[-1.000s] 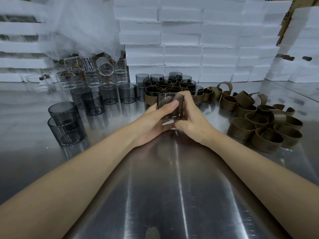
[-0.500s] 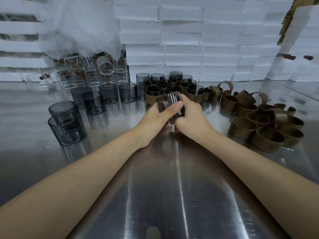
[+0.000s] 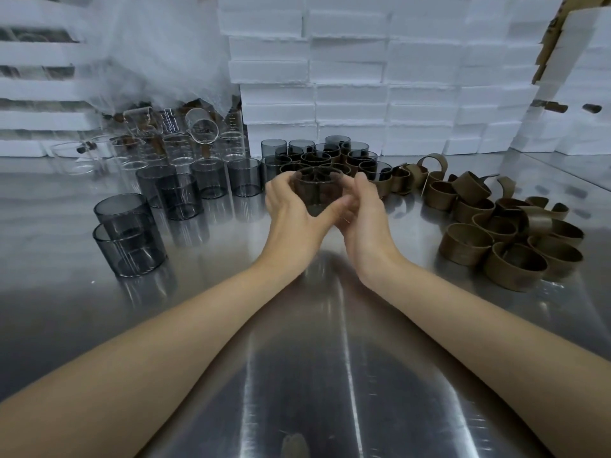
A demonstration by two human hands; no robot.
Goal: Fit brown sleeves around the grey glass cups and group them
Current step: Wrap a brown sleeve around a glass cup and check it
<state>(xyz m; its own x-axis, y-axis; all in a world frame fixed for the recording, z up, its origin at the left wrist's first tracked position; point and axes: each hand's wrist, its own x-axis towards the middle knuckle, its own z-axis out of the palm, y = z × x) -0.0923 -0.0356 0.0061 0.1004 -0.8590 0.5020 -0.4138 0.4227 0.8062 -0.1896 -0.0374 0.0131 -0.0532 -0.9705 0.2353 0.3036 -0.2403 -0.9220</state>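
You are gripping one sleeved grey cup (image 3: 317,193) between both hands, your left hand (image 3: 291,216) curling round its 9 o'clock side and your right hand (image 3: 367,219) round its 3 o'clock side, just before the sleeved group (image 3: 330,157) at 12 o'clock. Bare grey cups (image 3: 178,196) are standing at 9 to 10 o'clock and loose brown sleeves (image 3: 496,233) are lying at 3 to 4 o'clock on the steel table (image 3: 297,358). Printed marks on the clear glasses (image 3: 172,140) at 11 o'clock are showing too blurred to read.

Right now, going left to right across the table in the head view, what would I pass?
pair of grey cups → row of bare grey cups → left hand → held cup → right hand → pile of loose brown sleeves
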